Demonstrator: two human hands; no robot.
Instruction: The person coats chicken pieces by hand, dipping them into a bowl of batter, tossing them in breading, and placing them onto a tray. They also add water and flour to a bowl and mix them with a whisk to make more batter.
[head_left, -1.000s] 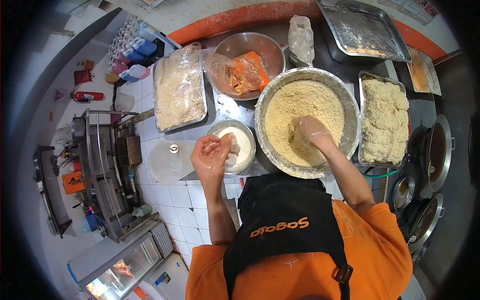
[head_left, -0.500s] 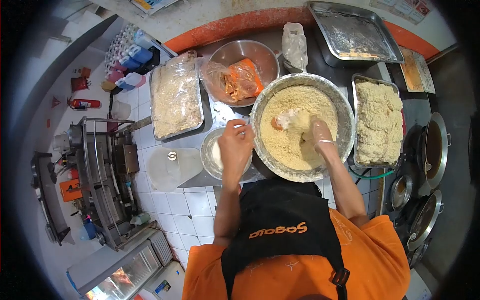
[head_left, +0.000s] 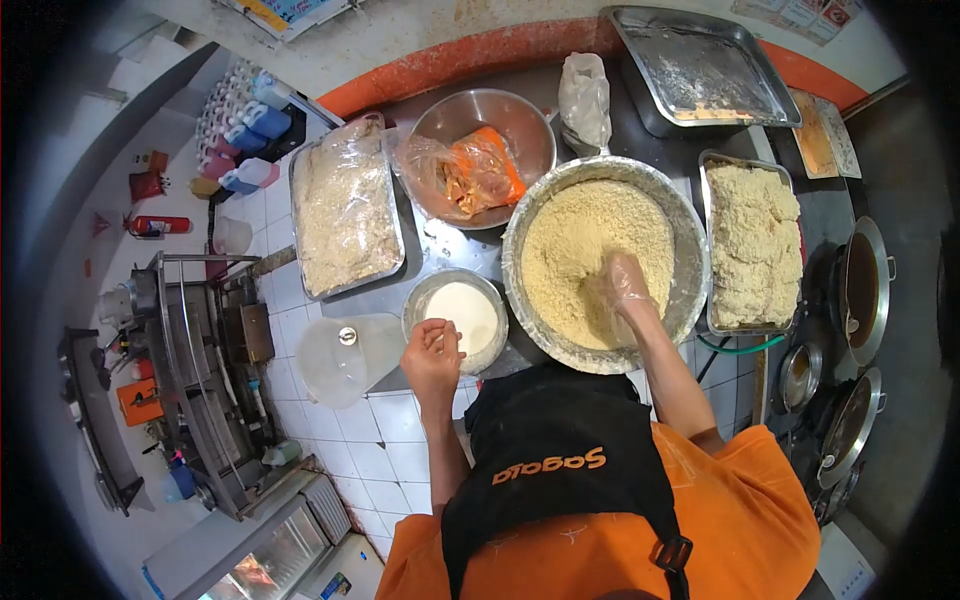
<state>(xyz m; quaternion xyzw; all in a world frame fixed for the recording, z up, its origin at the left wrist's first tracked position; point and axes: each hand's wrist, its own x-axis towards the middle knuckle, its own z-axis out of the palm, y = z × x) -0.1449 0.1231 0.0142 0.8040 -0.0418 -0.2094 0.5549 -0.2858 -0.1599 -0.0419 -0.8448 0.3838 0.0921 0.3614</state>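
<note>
My right hand [head_left: 624, 283] appears to wear a thin clear plastic glove. It reaches into the pale yellow breadcrumbs [head_left: 570, 225] in a large metal basin [head_left: 520, 325], its fingertips sunk in the crumbs and hidden. My left hand [head_left: 434, 350] is at the near left edge of a smaller bowl [head_left: 414, 300] of white batter [head_left: 467, 310]. Its fingers are curled in, with nothing visible in them.
Behind stands a steel bowl [head_left: 540, 125] with a plastic bag of orange-coated meat [head_left: 485, 170]. Crumb-coated food fills trays at left [head_left: 345, 205] and right [head_left: 752, 245]. A clear pitcher [head_left: 345, 375] stands left of the batter; woks [head_left: 868, 290] are far right.
My left hand has drawn back from the basin towards me, uncovering the batter. The white-coated piece in the crumbs is out of sight. My right hand has moved slightly lower and left.
</note>
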